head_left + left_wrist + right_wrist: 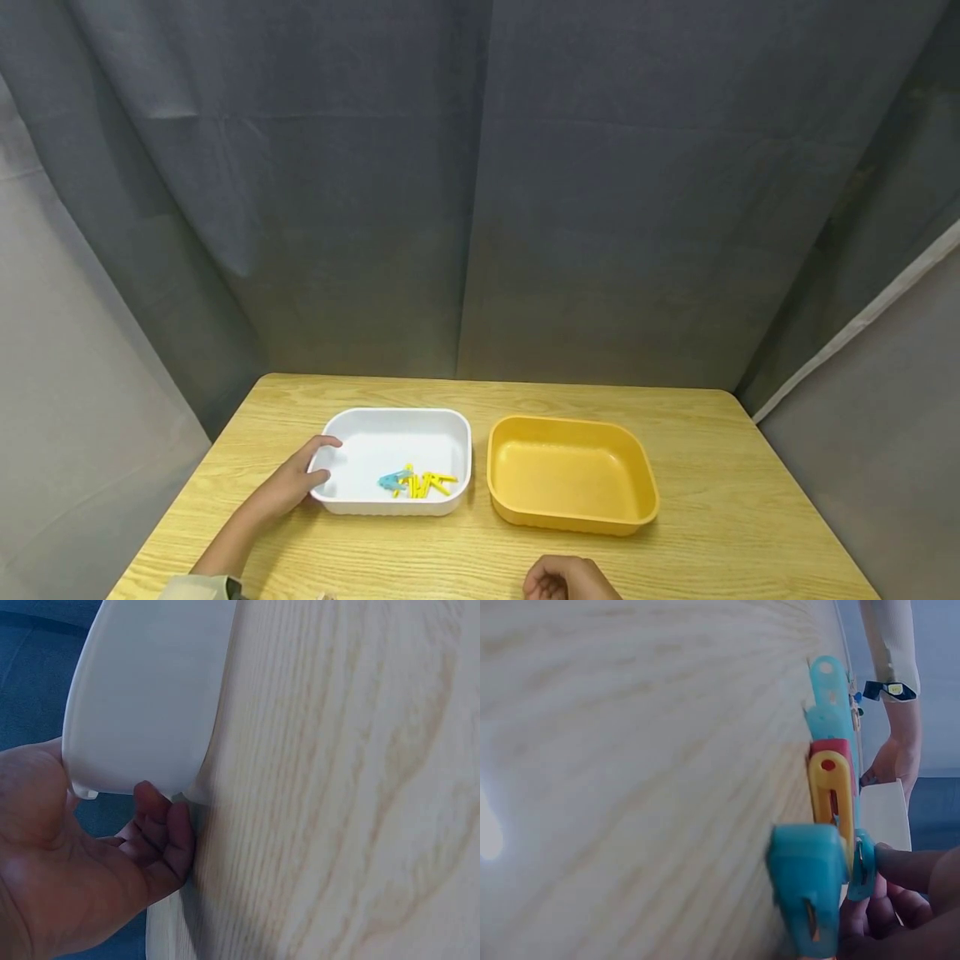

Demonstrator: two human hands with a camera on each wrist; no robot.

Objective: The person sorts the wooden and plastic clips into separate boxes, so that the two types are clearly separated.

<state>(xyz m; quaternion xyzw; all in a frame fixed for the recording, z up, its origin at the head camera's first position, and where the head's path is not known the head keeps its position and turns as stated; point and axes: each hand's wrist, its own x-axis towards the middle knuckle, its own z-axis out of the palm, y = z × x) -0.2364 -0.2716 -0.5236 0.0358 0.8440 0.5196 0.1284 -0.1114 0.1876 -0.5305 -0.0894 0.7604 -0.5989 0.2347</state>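
My left hand (288, 487) grips the left end of a white plastic tray (390, 507); in the left wrist view its curled fingers (161, 825) lie against the tray's end. A light blue clothespin (392, 481) and several yellow clothespins (438, 481) lie inside that tray. My right hand (570, 577) is at the near side of the table, fingers curled. In the right wrist view it pinches a teal clothespin (863, 866) between thumb and fingers. Close by are a larger-looking teal clothespin (806, 877), a yellow clothespin (831, 787) and a red piece (832, 748), partly hidden.
A yellow-orange tray (573, 524) stands right of the white one, a narrow gap between them. Both rest on a wood-grain table (360, 558). Grey curtains (600, 208) hang behind and at both sides. Another teal clothespin (829, 686) lies farther along the row.
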